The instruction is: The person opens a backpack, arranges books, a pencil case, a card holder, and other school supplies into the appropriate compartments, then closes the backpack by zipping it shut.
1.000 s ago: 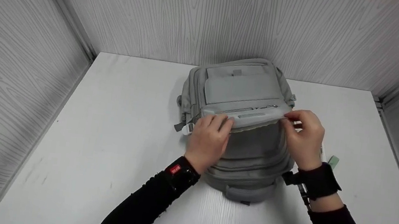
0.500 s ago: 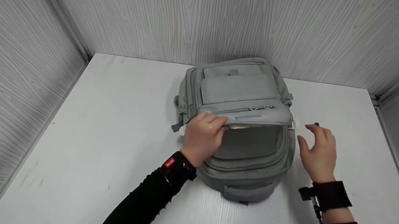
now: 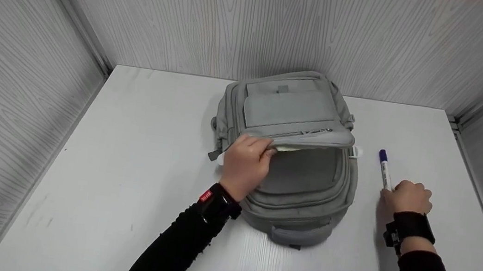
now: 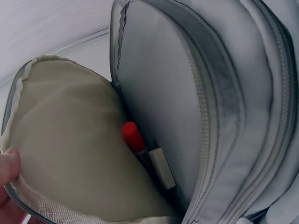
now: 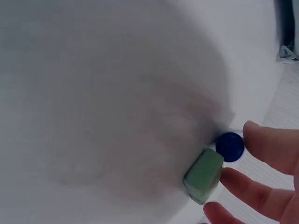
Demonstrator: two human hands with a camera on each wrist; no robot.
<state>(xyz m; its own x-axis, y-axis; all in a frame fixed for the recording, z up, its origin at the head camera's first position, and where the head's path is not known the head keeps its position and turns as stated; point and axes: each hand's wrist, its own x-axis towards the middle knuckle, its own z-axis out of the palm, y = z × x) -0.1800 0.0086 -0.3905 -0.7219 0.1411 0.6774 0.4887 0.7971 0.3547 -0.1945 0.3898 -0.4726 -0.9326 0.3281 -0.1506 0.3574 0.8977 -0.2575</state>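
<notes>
A grey backpack (image 3: 292,107) lies on the table with its front pocket unzipped. My left hand (image 3: 244,166) pinches the edge of the pocket flap (image 4: 70,140) and holds it raised. Inside the pocket, the left wrist view shows a red-capped marker (image 4: 134,136) beside a small pale block (image 4: 161,169). To the right of the backpack, my right hand (image 3: 408,199) is down at a white marker with a blue cap (image 3: 385,171). In the right wrist view, thumb and fingertips close on the marker's blue end (image 5: 230,147) and a green eraser-like block (image 5: 204,175).
The backpack's top handle (image 3: 301,234) points toward me, and a white buckle (image 3: 356,152) sticks out at its right side. Wood-patterned panels (image 3: 182,16) enclose the white table (image 3: 123,185) at the back and both sides.
My right hand has let go of the flap's right corner and moved right and down to the marker and green block. The left hand keeps its hold, and the pocket gapes wider.
</notes>
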